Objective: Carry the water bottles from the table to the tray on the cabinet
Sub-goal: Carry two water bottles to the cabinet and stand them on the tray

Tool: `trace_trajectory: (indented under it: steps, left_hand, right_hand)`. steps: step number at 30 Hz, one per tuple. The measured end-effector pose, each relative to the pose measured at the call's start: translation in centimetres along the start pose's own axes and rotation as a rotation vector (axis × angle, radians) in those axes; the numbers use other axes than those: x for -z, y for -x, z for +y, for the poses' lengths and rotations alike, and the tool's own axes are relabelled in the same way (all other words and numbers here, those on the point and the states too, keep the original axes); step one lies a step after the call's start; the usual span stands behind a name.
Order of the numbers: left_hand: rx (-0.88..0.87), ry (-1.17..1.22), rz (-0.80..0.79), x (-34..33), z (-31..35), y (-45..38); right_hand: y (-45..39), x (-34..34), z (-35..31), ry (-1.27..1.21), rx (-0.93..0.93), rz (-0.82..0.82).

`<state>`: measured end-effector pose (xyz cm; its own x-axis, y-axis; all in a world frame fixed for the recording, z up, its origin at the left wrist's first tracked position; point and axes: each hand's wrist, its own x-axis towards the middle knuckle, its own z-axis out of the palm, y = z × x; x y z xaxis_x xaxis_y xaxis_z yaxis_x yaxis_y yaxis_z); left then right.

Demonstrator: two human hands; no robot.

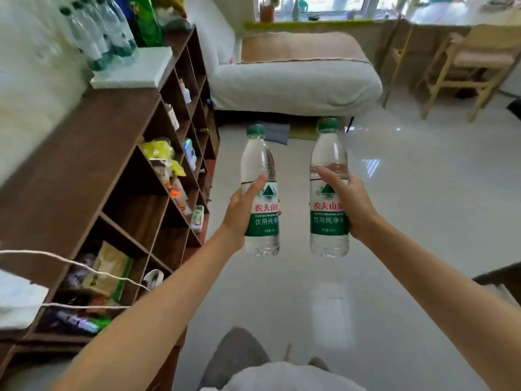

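I hold two clear water bottles with green caps and green labels upright in front of me, above the floor. My left hand grips the left bottle around its label. My right hand grips the right bottle the same way. On top of the brown cabinet at the upper left lies a white tray. Several more water bottles stand at the tray's far end. The near part of the tray is bare.
The cabinet's open shelves hold packets and small items. A green bottle stands behind the tray. A white sofa lies ahead, a wooden chair at the far right. A white cord crosses the cabinet's near end. Pale tiled floor stretches ahead.
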<state>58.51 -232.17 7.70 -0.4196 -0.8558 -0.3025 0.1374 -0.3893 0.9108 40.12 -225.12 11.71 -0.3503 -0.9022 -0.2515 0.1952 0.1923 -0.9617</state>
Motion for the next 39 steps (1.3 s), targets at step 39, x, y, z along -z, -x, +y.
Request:
trace_trajectory:
  steps: [39]
  left_hand:
    - [-0.612,0.038,1.222,35.4,32.0,-55.7]
  right_hand:
    - [-77.4,-52.7,-17.9,0.509,0.481,-0.941]
